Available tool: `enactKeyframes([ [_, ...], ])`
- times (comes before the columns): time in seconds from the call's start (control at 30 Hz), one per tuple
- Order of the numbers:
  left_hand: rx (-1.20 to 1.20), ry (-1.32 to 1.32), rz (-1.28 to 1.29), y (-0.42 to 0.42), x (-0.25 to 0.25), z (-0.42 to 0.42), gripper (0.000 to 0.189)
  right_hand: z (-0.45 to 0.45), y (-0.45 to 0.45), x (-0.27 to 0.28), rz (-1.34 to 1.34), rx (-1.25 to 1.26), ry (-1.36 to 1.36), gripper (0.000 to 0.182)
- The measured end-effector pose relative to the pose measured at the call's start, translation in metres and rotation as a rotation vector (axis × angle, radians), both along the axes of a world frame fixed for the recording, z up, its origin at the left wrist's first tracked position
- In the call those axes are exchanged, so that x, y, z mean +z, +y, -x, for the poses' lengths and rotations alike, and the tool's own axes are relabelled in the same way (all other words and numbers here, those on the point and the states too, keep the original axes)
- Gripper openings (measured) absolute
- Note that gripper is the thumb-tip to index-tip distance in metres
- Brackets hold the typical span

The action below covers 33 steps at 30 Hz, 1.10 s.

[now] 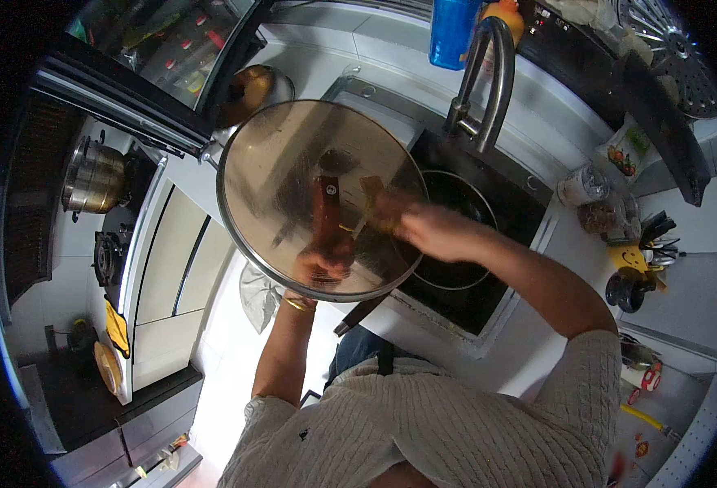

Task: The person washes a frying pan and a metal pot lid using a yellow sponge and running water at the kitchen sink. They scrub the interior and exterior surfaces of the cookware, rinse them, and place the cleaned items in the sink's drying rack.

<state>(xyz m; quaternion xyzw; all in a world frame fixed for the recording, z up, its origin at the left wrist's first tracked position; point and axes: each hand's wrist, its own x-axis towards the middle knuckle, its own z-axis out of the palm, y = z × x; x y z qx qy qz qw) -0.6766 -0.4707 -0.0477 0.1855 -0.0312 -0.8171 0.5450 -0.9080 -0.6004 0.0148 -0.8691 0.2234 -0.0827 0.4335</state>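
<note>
A large round glass pan lid [273, 158] with a metal rim is held tilted above the sink's left part. My left hand [325, 265] shows through the glass, closed around the lid's brown handle [327, 204]. At the lid's right side, my right hand [435, 232] is blurred, its fingertips overlapping the glass. Something yellowish-green, perhaps a scrubber, is at those fingers, too blurred to name surely. Below lies a dark frying pan [462, 268] in the black sink [517, 207], partly hidden by the lid. A dark pan handle [358, 316] sticks out under the lid's lower edge.
A metal faucet [499, 79] arches behind the sink, near a blue container [451, 30]. Jars [583, 185] and a yellow utensil holder [628, 258] stand at right. An open dark-framed window or door panel [120, 97] juts in at upper left. A steel pot [96, 177] is at left.
</note>
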Motion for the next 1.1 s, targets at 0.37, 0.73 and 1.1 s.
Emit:
enactKeyframes([
  [0.37, -0.027, -0.198, -0.106, 0.012, 0.031, 0.023, 0.041, -0.076, -0.025, 0.019, -0.205, -0.090, -0.091, 0.044],
  [0.73, 0.069, -0.247, -0.013, -0.002, 0.047, 0.037, 0.055, -0.044, -0.016, 0.003, -0.192, -0.050, 0.057, 0.030],
  [1.1, 0.110, -0.361, -0.133, 0.006, 0.019, 0.015, 0.046, -0.028, 0.030, 0.009, -0.124, 0.058, -0.225, 0.031],
])
